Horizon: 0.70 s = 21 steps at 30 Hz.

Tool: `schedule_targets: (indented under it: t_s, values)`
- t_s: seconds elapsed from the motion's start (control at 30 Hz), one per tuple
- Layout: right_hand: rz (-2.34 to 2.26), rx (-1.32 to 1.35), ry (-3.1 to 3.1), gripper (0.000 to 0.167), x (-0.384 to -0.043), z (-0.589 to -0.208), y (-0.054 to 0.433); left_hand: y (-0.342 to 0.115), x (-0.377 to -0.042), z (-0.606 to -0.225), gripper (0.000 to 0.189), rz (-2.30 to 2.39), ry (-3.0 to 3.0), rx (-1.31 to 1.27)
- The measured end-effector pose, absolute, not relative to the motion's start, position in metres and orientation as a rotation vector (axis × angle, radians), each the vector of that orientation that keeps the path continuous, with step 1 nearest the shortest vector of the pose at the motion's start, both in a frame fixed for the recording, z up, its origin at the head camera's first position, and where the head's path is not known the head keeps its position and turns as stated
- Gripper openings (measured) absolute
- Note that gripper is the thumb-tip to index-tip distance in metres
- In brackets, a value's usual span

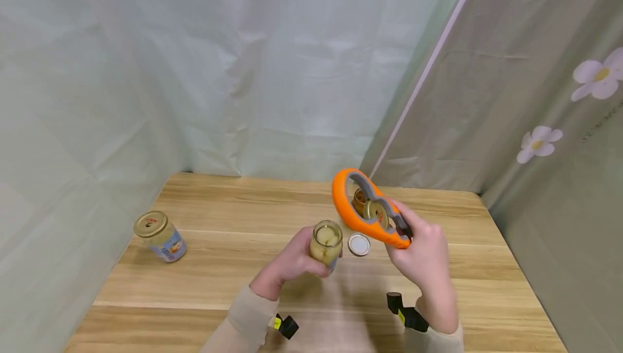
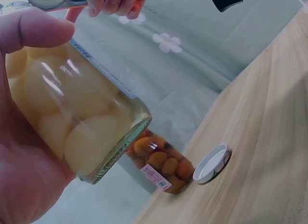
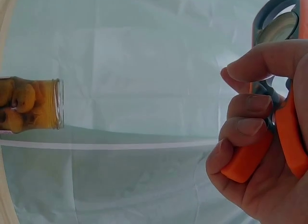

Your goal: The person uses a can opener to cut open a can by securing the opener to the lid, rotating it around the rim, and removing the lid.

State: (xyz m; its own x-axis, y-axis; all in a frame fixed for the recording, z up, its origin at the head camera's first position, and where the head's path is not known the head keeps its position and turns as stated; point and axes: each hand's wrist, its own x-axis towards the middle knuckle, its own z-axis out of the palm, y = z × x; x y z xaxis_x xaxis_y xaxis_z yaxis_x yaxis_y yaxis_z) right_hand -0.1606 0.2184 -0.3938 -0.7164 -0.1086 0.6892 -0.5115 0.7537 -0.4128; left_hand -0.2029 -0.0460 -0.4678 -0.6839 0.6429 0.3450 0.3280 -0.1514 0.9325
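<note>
My left hand (image 1: 296,257) grips an uncapped glass jar (image 2: 72,103) of pale round fruit, its mouth facing up in the head view. An orange jar opener (image 1: 342,207) with grey inner edges is held in my right hand (image 1: 425,247), raised above the table. Between the opener's toothed arms sits a gold lid (image 1: 377,213), apart from the jar. In the right wrist view, my right fingers (image 3: 250,106) curl round the opener's orange handles. Behind the opener stands an open jar of orange-brown fruit (image 2: 161,161), partly hidden in the head view.
Beside the left-hand jar, a loose lid (image 1: 359,244) lies on the wooden table (image 1: 233,207), white inside up. Toward the table's left edge stands a capped jar (image 1: 163,237) with a gold lid and blue label. Pale curtains (image 1: 292,72) hang behind and along the sides.
</note>
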Motion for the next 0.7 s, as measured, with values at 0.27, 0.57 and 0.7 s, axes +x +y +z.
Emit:
schedule_targets:
  t_s: [0.27, 0.57, 0.7]
  values:
    - [0.781, 0.431, -2.295, 0.055, -0.160, -0.391, 0.223, -0.045, -0.204, -0.467, 0.047, 1.983, 1.925, 0.983]
    - [0.811, 0.402, -2.293, 0.053, -0.160, -0.391, 0.229, -0.046, -0.207, -0.463, 0.041, 2.085, 2.021, 0.884]
    - [0.818, 0.404, -2.294, 0.053, -0.161, -0.393, 0.229, -0.049, -0.208, -0.463, 0.047, 2.080, 2.107, 0.722]
